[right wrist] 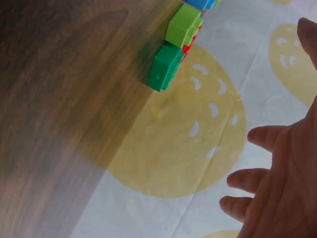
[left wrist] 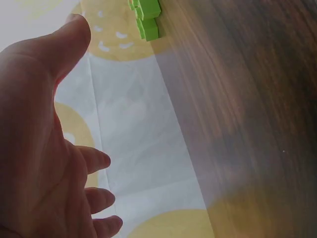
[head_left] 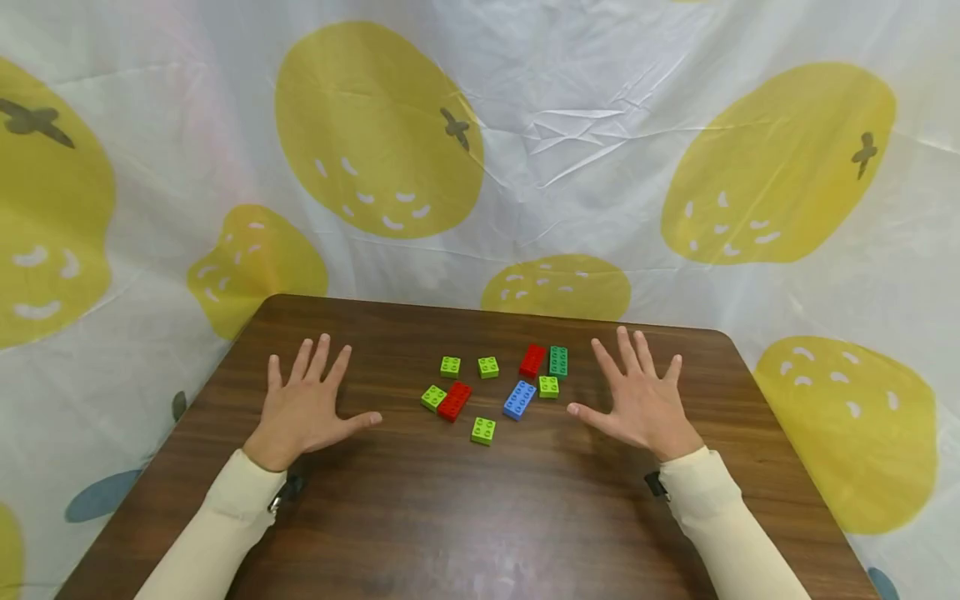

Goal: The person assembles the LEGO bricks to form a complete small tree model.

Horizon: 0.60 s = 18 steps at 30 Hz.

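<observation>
Several toy building bricks lie loose on a brown table between two spread hands. My left hand, fingers fanned out, holds nothing; nearest to it are a lime green brick and a red brick that appear to touch. On the other side my right hand is spread with nothing in it, beside a dark green brick and a small lime brick. Close to those lie a second red brick and a blue brick. The right wrist view shows the dark green brick apart from the fingers.
More lime bricks lie around the middle: one at the back left, another lime brick beside it, and a front lime brick. The wooden table has rounded far corners. Behind it hangs a white curtain with yellow fruit prints.
</observation>
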Available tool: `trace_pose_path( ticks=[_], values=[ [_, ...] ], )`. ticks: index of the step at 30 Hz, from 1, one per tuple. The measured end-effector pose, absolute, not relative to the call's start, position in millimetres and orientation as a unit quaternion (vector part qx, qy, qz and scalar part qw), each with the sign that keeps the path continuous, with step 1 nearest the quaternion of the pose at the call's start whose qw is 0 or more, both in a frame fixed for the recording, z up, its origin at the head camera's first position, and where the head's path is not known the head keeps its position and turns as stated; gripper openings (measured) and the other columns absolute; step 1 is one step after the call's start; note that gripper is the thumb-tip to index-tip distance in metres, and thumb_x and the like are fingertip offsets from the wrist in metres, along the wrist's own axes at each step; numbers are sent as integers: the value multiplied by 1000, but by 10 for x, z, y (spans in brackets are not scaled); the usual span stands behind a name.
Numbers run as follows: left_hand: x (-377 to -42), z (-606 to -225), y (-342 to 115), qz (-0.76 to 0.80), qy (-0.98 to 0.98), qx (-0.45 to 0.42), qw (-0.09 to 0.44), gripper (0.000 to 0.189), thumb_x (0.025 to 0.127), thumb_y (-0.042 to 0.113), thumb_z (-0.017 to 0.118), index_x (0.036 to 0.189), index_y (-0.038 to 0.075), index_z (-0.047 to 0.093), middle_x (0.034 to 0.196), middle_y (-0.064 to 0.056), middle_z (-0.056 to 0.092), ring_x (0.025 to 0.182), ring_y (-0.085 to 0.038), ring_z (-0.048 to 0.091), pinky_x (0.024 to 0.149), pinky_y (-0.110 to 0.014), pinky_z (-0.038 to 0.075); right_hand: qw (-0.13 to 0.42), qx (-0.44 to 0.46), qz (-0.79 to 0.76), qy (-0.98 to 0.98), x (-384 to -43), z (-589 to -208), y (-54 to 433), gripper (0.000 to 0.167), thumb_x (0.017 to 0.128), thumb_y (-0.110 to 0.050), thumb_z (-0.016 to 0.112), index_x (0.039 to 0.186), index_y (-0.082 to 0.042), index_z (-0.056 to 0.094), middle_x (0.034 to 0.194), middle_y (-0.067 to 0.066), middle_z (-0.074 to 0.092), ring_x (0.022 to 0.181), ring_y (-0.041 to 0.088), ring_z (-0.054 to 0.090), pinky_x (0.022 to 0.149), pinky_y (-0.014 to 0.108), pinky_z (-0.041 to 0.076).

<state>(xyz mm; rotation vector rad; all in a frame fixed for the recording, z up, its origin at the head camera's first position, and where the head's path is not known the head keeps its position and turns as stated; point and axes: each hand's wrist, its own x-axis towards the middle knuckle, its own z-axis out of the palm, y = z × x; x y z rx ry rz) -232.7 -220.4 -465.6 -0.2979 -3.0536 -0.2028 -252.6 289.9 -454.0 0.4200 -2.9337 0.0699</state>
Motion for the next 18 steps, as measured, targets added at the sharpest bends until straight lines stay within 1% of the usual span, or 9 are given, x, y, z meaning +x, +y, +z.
trace_pose_path(
  ticks=[4,8,10,13,15,18],
  values=[
    [-2339,-4666,-2207,-68,-991,-106,46,121,84,88,59,171,14,18,177,-23,8,163,-47,9,124,-77,6,101,148,23,-984,-2549,-4550,2888,113,86,-91,50,171,-23,21,178,20,8,163,46,11,114,88,8],
    [-2370,-4687,-2213,-65,-989,-118,69,118,85,84,62,169,12,23,176,-25,14,161,-47,19,122,-74,23,132,158,28,-978,-2582,-4551,2870,108,86,-88,56,168,-23,29,175,20,21,161,44,22,117,83,20],
    [-2378,-4695,-2213,-63,-987,-121,80,115,86,82,65,168,10,27,175,-26,18,158,-49,27,116,-72,36,143,163,33,-976,-2596,-4555,2863,106,86,-86,58,167,-22,33,174,19,26,159,43,26,116,81,25],
    [-2372,-4717,-2209,-63,-986,-124,90,110,87,78,67,166,9,33,173,-26,23,150,-50,40,102,-68,51,154,170,37,-973,-2610,-4569,2852,104,86,-84,61,165,-21,37,171,18,32,156,42,32,116,78,30],
    [-2360,-4732,-2203,-68,-985,-125,98,105,88,75,68,164,8,38,171,-26,28,143,-51,48,92,-65,56,161,175,42,-970,-2614,-4580,2845,102,87,-82,63,164,-19,39,169,18,36,154,41,36,115,77,33],
    [-2349,-4759,-2184,-83,-983,-126,108,96,90,71,69,160,9,45,169,-25,35,137,-51,54,84,-62,59,169,183,50,-967,-2618,-4605,2834,99,87,-79,64,162,-18,42,165,17,41,150,41,41,113,75,36]
  ],
)
